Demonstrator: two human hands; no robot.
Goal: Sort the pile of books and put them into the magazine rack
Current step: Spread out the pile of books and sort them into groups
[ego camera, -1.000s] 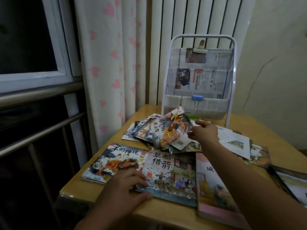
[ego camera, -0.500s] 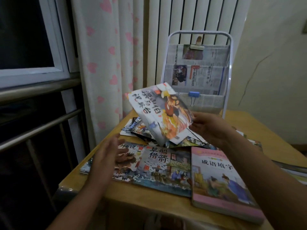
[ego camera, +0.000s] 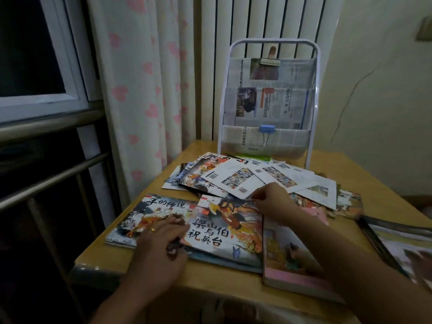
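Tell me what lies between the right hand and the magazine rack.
In the head view, the loose pile of books, several lying back cover up, fills the table between the right hand and the magazine rack.

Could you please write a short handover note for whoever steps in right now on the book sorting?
Left hand rests flat on the near books, no grip.
Right hand pinches the top corner of the butterfly book, which lies on the near row.
Three books lie side by side at the table's near edge; the unsorted pile sits before the magazine rack.
Left: sort the pile, then load everything into the rack.
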